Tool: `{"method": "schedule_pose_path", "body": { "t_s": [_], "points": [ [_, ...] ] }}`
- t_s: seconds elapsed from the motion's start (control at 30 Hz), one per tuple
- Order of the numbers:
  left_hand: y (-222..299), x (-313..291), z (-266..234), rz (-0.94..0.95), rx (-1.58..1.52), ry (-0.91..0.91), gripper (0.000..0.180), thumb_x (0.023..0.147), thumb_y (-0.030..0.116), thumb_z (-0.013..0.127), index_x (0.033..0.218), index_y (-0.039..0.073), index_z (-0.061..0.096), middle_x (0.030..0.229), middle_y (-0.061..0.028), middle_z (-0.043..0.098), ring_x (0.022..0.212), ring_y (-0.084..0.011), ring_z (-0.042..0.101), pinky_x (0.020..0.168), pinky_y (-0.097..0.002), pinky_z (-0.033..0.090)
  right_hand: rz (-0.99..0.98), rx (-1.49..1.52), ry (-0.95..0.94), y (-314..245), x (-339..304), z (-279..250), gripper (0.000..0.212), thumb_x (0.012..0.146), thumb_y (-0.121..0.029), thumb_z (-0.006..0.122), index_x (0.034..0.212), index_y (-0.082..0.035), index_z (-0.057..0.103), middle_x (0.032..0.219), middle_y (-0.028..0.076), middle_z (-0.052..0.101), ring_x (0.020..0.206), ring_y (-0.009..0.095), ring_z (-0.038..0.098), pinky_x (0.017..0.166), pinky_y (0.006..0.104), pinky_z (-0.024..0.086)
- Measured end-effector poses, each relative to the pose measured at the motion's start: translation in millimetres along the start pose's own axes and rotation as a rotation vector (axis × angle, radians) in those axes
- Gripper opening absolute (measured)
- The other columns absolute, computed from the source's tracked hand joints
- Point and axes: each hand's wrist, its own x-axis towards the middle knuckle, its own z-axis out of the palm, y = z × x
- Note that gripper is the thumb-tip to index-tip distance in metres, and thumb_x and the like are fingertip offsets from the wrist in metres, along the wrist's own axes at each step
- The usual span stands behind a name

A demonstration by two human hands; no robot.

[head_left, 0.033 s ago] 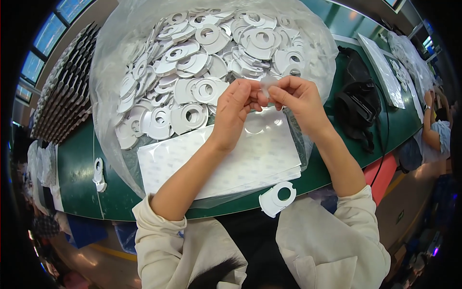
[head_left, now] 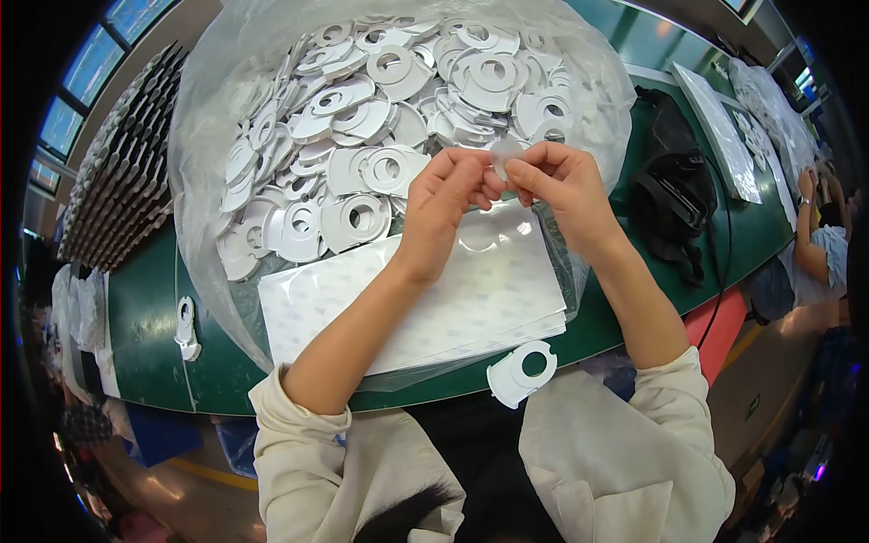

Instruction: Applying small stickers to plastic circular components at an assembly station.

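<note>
A small, translucent, rounded piece of film (head_left: 505, 155) stands upright between my two hands. My right hand (head_left: 570, 192) pinches it between thumb and forefinger. The fingers of my left hand (head_left: 441, 206) are curled closed at the film's left edge and seem to grip it too, though the contact is partly hidden. Below my hands lies a stack of glossy white sheets (head_left: 407, 303). One white plastic part with a round hole (head_left: 512, 378) rests at the table's front edge, below the sheets.
Beyond my hands, a large clear plastic bag (head_left: 201, 181) holds a heap of similar white parts (head_left: 398, 72). Stacked dark trays (head_left: 127, 163) stand at left, near a small white piece (head_left: 186, 328). A black bag (head_left: 670, 185) with a cable lies right. Another person's arm (head_left: 806, 226) shows far right.
My left fingers have shifted and the back of that hand has turned slightly. The film stands a little higher and more upright. My right hand has hardly moved.
</note>
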Motion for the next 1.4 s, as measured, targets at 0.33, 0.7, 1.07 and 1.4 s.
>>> {"method": "schedule_pose_path", "body": {
  "t_s": [0.33,0.7,1.07,1.4],
  "points": [
    [-10.1,0.3,-11.2,-0.114,0.038,0.075,0.017,0.090,0.023,0.060,0.086,0.006,0.059,0.077,0.0015,0.058,0.067,-0.0062,0.047,0.065,-0.0200,0.038,0.229,0.422,-0.130,7.5,0.2,1.3,0.049,0.091,-0.044,0.055,0.115,-0.001,0.055,0.083,0.001,0.057,0.074,0.008,0.054,0.062,0.0217,0.045],
    [-13.4,-2.8,-9.0,-0.015,0.471,0.035,0.017,0.089,0.018,0.062,0.083,0.002,0.059,0.075,0.0017,0.058,0.069,-0.0039,0.049,0.062,-0.0197,0.039,0.047,-0.052,-0.060,1.5,4.4,-3.3,0.019,0.086,-0.014,0.064,0.097,0.001,0.066,0.082,0.002,0.064,0.071,0.006,0.055,0.065,0.0202,0.045],
    [-17.2,-3.9,-17.0,0.039,0.513,-0.026,0.052,0.099,0.046,0.033,0.077,0.004,0.054,0.067,0.0002,0.050,0.061,-0.0078,0.043,0.058,-0.0220,0.037,-0.115,-0.333,0.100,-26.7,-1.5,-9.9,0.011,0.083,-0.007,0.066,0.093,-0.001,0.069,0.086,0.002,0.067,0.076,0.005,0.056,0.064,0.0196,0.043],
    [-21.8,-1.3,-18.1,-0.013,0.583,-0.015,0.057,0.099,0.049,0.029,0.074,0.004,0.052,0.063,-0.0011,0.048,0.059,-0.0096,0.043,0.056,-0.0239,0.037,-0.206,-0.670,-0.253,-1.4,-28.8,-30.2,0.016,0.073,0.000,0.070,0.089,0.000,0.066,0.097,0.010,0.067,0.083,0.023,0.062,0.076,0.0278,0.049]
  ]
}}
